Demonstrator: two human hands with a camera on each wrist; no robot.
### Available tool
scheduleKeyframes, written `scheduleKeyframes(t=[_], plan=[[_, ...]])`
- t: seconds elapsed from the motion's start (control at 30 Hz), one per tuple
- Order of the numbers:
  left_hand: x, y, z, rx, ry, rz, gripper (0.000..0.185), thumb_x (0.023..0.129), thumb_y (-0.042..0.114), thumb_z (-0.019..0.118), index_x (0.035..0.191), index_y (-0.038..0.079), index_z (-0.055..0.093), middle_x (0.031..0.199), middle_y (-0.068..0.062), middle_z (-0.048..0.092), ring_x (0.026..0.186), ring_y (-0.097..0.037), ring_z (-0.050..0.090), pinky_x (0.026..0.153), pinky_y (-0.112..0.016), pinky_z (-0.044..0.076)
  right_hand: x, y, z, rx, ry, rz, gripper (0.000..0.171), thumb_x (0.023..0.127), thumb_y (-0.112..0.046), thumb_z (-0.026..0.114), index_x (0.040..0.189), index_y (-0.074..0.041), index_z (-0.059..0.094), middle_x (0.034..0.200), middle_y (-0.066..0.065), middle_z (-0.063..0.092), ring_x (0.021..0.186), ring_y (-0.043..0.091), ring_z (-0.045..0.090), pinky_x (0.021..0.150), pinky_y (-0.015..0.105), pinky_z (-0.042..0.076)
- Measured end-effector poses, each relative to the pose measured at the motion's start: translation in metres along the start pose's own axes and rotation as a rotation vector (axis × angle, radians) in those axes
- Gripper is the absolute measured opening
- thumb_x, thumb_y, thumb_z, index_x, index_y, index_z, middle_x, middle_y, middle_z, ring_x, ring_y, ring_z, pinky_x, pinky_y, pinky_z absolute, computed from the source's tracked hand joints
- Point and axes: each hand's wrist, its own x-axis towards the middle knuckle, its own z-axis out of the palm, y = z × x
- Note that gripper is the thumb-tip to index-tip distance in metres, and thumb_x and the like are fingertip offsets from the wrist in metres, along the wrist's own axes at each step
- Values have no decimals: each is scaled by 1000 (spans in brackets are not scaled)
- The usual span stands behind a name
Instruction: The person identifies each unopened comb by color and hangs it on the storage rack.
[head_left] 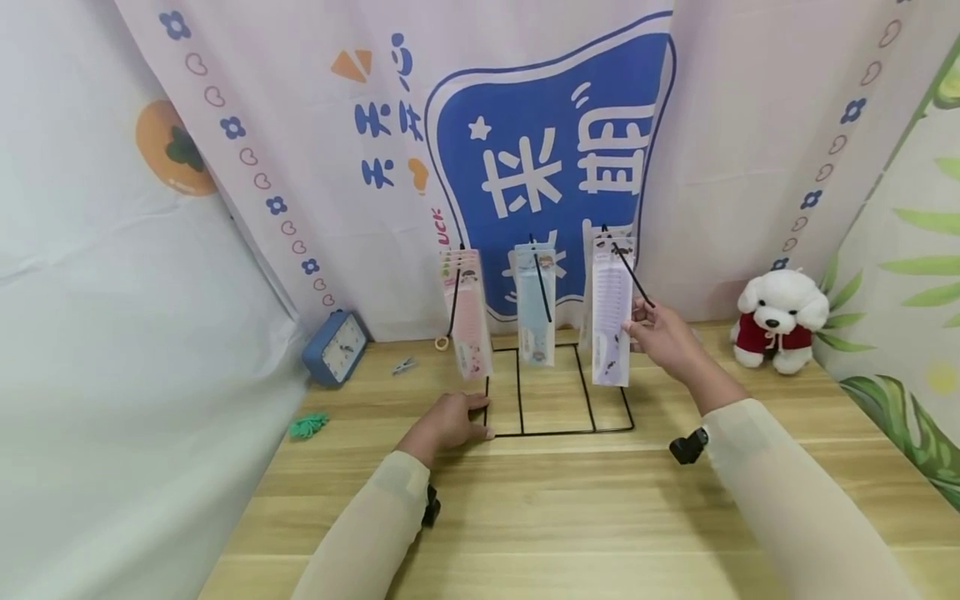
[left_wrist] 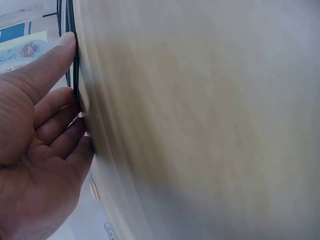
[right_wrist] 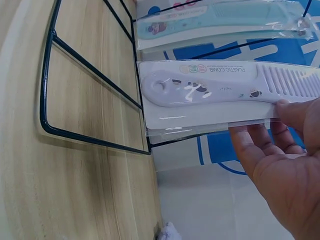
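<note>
A black wire display rack (head_left: 558, 432) stands on the table with three rows of packaged combs on its hooks. My right hand (head_left: 663, 337) pinches the edge of a purple plastic comb in clear packaging (head_left: 611, 312), at the right hook; in the right wrist view, the thumb lies on the front of this pack (right_wrist: 215, 82). Another pack hangs behind it. Blue comb packs (head_left: 536, 304) hang in the middle and pink comb packs (head_left: 468, 317) at the left. My left hand (head_left: 450, 421) touches the rack's front left base corner, thumb and fingers apart; its thumb (left_wrist: 52, 65) presses the wire.
Left of the rack are a blue clock (head_left: 336, 348), a small clip (head_left: 405, 365), a wooden ring (head_left: 442, 342) and a green bundle (head_left: 308, 426). A white plush dog (head_left: 780, 321) in red sits at the back right. A printed curtain (head_left: 750, 150) hangs behind the table.
</note>
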Motion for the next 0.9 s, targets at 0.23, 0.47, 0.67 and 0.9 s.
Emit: scheduleKeyframes(t=[0.23,0.47,0.67,0.9], plan=[[-1,2,-1,0,-1,-12,68,99,30,84,160,14,57,171,-6,48,163,-33,38,134,-51,34,12,4,0,17,31,-5,38,114,-16,56,145,7,50,131,21,57,131,36,61,108,49,62],[-2,3,-1,1,-7,-7,68,99,31,83,160,15,57,171,-7,47,163,-33,37,134,-52,33,22,9,1,-52,58,-3,34,114,-23,58,138,1,58,130,18,62,127,33,64,102,40,62],[-1,3,-1,-1,-4,-8,68,99,31,84,160,14,57,171,-7,48,163,-32,38,134,-51,33,26,10,2,-76,55,22,30,115,-24,57,133,0,59,125,18,60,114,33,64,94,36,57],[0,2,-1,9,4,-14,69,98,30,85,159,14,58,171,-6,48,163,-32,38,134,-50,33,27,8,4,-66,53,30,35,114,-27,60,134,1,60,127,20,62,114,32,65,93,31,56]])
